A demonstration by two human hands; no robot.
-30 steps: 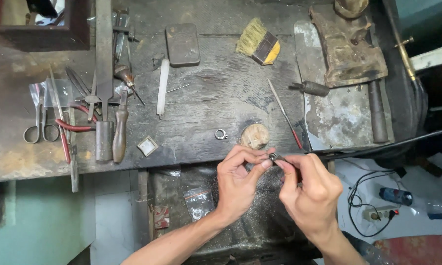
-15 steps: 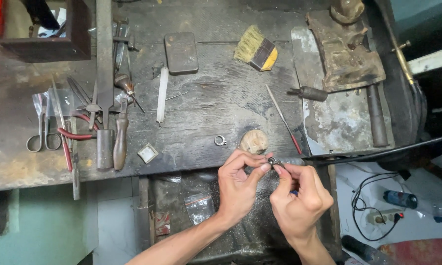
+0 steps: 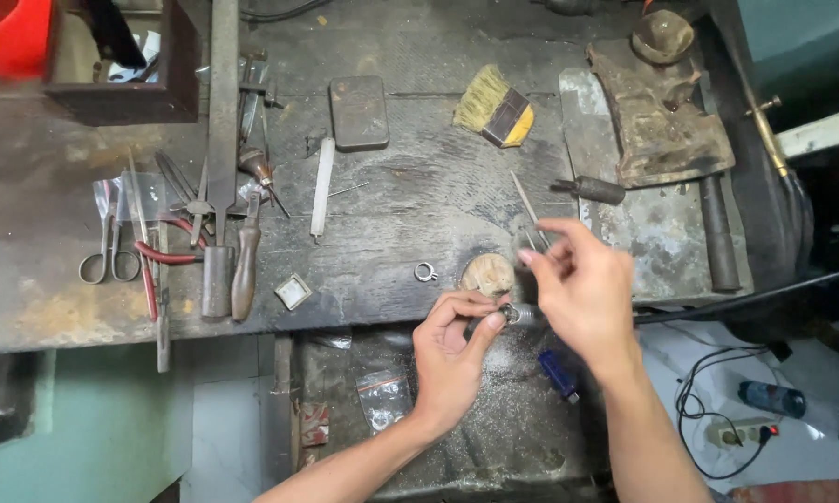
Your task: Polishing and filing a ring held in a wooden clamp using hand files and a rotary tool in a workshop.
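In the head view, the left hand [image 3: 452, 359] comes up from the lower edge with its forearm slanted, palm turned toward the bench, and its thumb and forefinger are pinched closed on a small metal piece [image 3: 512, 314], possibly a ring or a short tube; the view is too blurred there to tell which. The right hand [image 3: 582, 293] is lifted just above and to the right of this pinch, its fingers loosely curled and partly spread, holding nothing that I can see, and its fingertips are near a thin file [image 3: 528, 212] lying on the workbench [image 3: 410, 200]. Just beyond the pinch stands a round wooden peg [image 3: 487, 273], and to the left of it lies a small silver ring [image 3: 426, 272], apart from both hands. Farther from the grip is a white stick [image 3: 322, 186], a dark flat block [image 3: 359, 112] and a yellow brush [image 3: 494, 110]. Far to the left lie scissors [image 3: 110, 251] and red-handled pliers [image 3: 154, 265]. Below the grip, in the tray, lies a blue lighter [image 3: 559, 373].
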